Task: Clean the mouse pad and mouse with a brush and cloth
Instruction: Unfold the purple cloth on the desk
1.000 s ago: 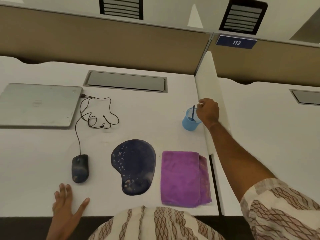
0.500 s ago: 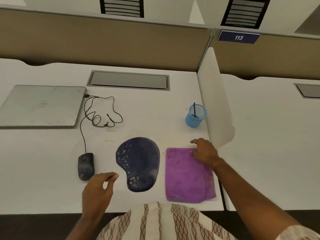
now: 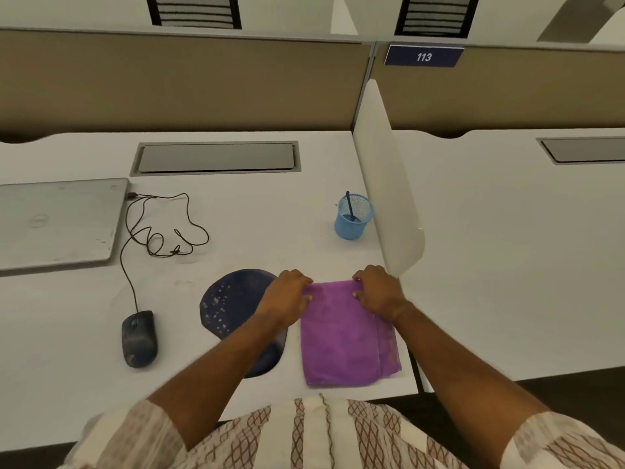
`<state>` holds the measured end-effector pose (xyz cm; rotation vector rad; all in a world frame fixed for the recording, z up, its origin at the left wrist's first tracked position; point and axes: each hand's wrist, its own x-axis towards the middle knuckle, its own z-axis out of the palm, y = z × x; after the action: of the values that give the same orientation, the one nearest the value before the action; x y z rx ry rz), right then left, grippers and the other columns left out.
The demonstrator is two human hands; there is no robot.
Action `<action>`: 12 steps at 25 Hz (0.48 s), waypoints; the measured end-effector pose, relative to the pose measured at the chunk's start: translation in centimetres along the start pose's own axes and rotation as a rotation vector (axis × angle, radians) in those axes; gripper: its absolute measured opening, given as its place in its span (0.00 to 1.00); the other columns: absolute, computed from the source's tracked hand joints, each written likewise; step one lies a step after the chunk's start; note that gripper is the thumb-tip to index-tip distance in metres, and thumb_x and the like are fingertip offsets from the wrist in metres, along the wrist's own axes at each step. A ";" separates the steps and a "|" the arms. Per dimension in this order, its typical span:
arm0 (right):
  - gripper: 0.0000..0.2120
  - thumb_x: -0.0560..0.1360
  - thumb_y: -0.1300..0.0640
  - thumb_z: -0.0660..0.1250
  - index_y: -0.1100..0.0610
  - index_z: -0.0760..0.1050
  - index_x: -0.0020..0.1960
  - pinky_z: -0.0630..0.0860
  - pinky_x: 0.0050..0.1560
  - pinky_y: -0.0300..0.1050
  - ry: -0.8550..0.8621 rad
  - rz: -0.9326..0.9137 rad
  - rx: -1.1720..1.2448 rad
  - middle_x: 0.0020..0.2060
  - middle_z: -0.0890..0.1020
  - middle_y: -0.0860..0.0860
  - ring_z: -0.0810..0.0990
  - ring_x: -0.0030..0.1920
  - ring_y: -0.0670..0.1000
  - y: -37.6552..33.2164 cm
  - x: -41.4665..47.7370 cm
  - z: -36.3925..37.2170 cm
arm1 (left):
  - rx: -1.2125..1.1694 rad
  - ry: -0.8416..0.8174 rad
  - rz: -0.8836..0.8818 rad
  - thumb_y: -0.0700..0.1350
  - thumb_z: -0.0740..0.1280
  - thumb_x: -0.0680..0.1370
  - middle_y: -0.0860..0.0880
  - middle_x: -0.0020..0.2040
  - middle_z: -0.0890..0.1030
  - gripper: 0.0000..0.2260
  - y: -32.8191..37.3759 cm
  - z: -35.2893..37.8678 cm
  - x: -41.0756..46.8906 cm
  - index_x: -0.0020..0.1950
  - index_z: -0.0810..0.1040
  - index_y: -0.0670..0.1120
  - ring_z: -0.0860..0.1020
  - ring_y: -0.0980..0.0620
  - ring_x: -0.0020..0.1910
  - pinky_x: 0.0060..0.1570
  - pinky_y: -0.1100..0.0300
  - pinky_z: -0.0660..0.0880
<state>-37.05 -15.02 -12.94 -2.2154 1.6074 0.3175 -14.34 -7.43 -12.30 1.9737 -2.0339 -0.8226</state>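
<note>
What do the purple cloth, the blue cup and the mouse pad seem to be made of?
Purple cloth: soft, fuzzy fabric, probably microfibre; matte nap and folded layers show.
Blue cup: fine mesh, likely painted metal; a dark stick inside shows through its wall.
Mouse pad: dark, matte, with pale specks; probably fabric over foam or gel, though this is uncertain.

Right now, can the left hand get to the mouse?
Probably yes. The left hand grips the purple cloth, but bare desk lies between it and the mouse; nothing blocks it.
</note>
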 end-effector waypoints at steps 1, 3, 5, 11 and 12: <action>0.20 0.76 0.49 0.69 0.52 0.73 0.66 0.74 0.58 0.51 -0.004 -0.002 0.002 0.59 0.75 0.53 0.72 0.62 0.54 0.2 -0.1 0.1 | 0.028 -0.032 0.002 0.49 0.64 0.82 0.49 0.72 0.72 0.19 0.1 0.3 0.8 0.74 0.71 0.49 0.68 0.49 0.70 0.68 0.52 0.68; 0.18 0.76 0.50 0.69 0.52 0.75 0.63 0.73 0.54 0.49 0.003 -0.012 0.011 0.57 0.75 0.52 0.73 0.60 0.53 0.2 0.0 0.3 | 0.094 -0.103 -0.012 0.49 0.62 0.83 0.47 0.74 0.69 0.22 0.3 0.9 2.0 0.77 0.65 0.48 0.66 0.46 0.72 0.70 0.50 0.67; 0.15 0.75 0.51 0.70 0.53 0.77 0.60 0.74 0.52 0.49 0.019 -0.025 0.028 0.56 0.75 0.52 0.73 0.59 0.53 0.1 0.2 0.2 | 0.185 -0.143 -0.006 0.49 0.61 0.83 0.46 0.73 0.69 0.22 0.3 1.3 2.9 0.76 0.65 0.48 0.67 0.45 0.70 0.69 0.49 0.67; 0.07 0.75 0.51 0.69 0.52 0.77 0.51 0.76 0.50 0.47 0.031 -0.053 0.091 0.49 0.79 0.50 0.78 0.50 0.52 0.4 -0.3 -0.8 | 0.156 -0.094 -0.035 0.48 0.66 0.79 0.46 0.59 0.75 0.10 0.3 1.2 4.0 0.58 0.75 0.47 0.74 0.46 0.57 0.58 0.51 0.71; 0.06 0.75 0.52 0.69 0.51 0.76 0.51 0.76 0.50 0.48 0.046 -0.059 0.112 0.48 0.80 0.49 0.78 0.48 0.51 0.5 -0.6 -1.2 | 0.131 -0.074 -0.039 0.47 0.66 0.79 0.46 0.57 0.78 0.08 0.5 0.7 4.0 0.56 0.76 0.47 0.76 0.46 0.55 0.57 0.52 0.72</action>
<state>-37.73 -15.11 -11.74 -2.1951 1.5406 0.1580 -15.51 -11.14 -13.63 2.0878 -2.1480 -0.8011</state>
